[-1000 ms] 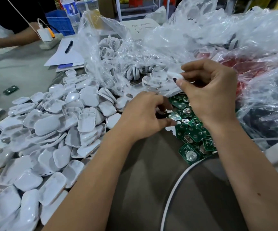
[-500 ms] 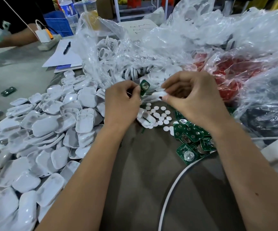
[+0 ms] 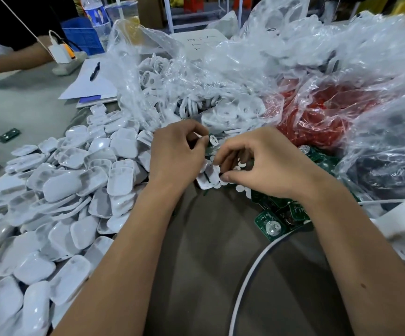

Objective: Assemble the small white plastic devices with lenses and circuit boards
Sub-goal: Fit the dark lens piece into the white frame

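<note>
Just beyond the white shell part (image 3: 206,179) lying on the desk (image 3: 208,251), both hands meet. My left hand (image 3: 176,157) has its fingers curled, pinching a small green circuit board (image 3: 211,143) with a round white piece on it between thumb and forefinger. My right hand (image 3: 264,163) is curled too, fingertips down among the loose white lens discs (image 3: 241,189) right beside the shell part; whether it actually pinches a disc I can't tell, the fingers hide it.

Left of the shell part: a big heap of white plastic covers (image 3: 58,190), spreading toward the near-left edge of the frame. Right of it: a pile of green circuit boards (image 3: 279,217), some showing round metal cells. A white cable (image 3: 252,270) curves across the desk near that pile, under my right forearm.

Behind the shell part: a clear plastic bag (image 3: 167,76) holding more white parts, and further right of that a bag with red parts (image 3: 317,117). Far behind on the left: paper sheets with a pen (image 3: 94,71), a white charger block (image 3: 59,53), a water bottle (image 3: 97,18), a blue crate (image 3: 80,36). Another person's arm (image 3: 12,60) rests on the desk there. One stray green board (image 3: 9,135) sits alone well to the left.
</note>
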Motion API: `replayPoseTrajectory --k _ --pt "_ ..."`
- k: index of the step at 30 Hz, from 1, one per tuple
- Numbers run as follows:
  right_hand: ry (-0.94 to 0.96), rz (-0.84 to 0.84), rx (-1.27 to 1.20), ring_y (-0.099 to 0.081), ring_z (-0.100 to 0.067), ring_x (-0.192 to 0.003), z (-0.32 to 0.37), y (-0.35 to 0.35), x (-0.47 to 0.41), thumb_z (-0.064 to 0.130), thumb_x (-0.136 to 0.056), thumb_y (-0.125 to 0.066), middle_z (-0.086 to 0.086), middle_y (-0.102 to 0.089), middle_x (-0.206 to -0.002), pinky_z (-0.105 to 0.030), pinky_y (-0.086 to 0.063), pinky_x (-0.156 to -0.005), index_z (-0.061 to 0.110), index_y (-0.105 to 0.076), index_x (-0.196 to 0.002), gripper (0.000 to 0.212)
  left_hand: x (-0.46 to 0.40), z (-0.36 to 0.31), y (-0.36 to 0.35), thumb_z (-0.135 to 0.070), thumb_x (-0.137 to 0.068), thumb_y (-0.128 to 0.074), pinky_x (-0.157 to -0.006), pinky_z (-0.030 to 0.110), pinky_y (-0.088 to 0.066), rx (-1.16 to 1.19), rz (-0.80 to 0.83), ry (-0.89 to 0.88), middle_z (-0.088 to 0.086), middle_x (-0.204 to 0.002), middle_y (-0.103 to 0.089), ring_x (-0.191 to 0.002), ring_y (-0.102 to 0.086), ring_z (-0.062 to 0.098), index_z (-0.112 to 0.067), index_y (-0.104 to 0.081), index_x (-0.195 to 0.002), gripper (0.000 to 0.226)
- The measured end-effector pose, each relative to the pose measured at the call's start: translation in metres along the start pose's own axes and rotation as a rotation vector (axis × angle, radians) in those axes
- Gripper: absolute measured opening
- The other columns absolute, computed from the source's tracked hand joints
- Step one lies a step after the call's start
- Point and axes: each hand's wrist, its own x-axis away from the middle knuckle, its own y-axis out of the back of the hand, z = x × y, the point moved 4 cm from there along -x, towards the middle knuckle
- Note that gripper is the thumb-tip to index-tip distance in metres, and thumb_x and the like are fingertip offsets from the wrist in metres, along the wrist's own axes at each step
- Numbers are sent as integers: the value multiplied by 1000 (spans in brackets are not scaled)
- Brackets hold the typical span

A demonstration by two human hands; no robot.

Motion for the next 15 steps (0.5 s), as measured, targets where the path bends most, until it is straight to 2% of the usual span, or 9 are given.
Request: replayPoseTrajectory --k 2,5,7,9,11,12,13,15 --pt "-6 14 -28 -68 3 -67 3 8 2 12 -78 -90 14 -74 -70 -9 -47 -62 24 -80 -86 18 -2 2 -1 -16 -89 -70 -74 39 -58 -59 5 -6 -6 -73 -71 -74 -69 15 -21 -77 -91 9" --pt "-111 326 34 -67 0 -59 5 10 7 24 -77 -92 12 -73 -67 -13 -48 -56 26 -78 -80 15 -4 3 -2 -15 -88 -68 -75 35 -56 -123 -4 -26 -6 -79 -72 -75 -66 13 -20 -77 -92 11" --pt "-193 478 141 -60 0 -53 4 10 12 35 -72 -95 15 -69 -64 -13 -43 -50 29 -75 -83 23 -5 3 -1 -16 -88 -68 -75 32 -55 -149 -22 -41 -6 -83 -72 -75 -63 12 -20 -77 -92 11" --pt "-222 541 236 -55 5 -51 4 10 15 41 -67 -96 26 -61 -61 -11 -39 -48 31 -73 -86 32 -5 5 0 -17 -87 -69 -74 28 -53 -110 -51 -25 -10 -81 -70 -71 -59 4 -22 -77 -90 10" --pt "-227 574 290 -52 16 -56 5 9 17 40 -64 -97 42 -52 -61 -7 -38 -50 31 -72 -87 36 -5 8 1 -18 -87 -69 -69 24 -48 -44 -80 4 -17 -73 -66 -66 -56 -3 -25 -76 -85 9" --pt "-229 586 295 -51 18 -56 6 8 18 39 -63 -97 44 -49 -61 -6 -38 -51 30 -71 -86 35 -5 8 2 -19 -87 -69 -66 22 -45 -26 -93 11 -19 -69 -63 -65 -55 -5 -26 -75 -83 10" --pt "-229 593 296 -52 16 -56 6 7 19 37 -64 -97 42 -50 -60 -7 -39 -51 29 -72 -83 33 -5 8 2 -20 -87 -68 -65 21 -42 -12 -104 14 -21 -66 -61 -64 -54 -6 -27 -74 -81 11" --pt "-231 604 306 -54 7 -53 5 6 19 34 -66 -97 27 -59 -60 -12 -39 -48 26 -73 -75 26 -5 7 2 -21 -87 -68 -64 21 -41 21 -119 14 -23 -64 -61 -64 -55 -6 -27 -74 -80 11"
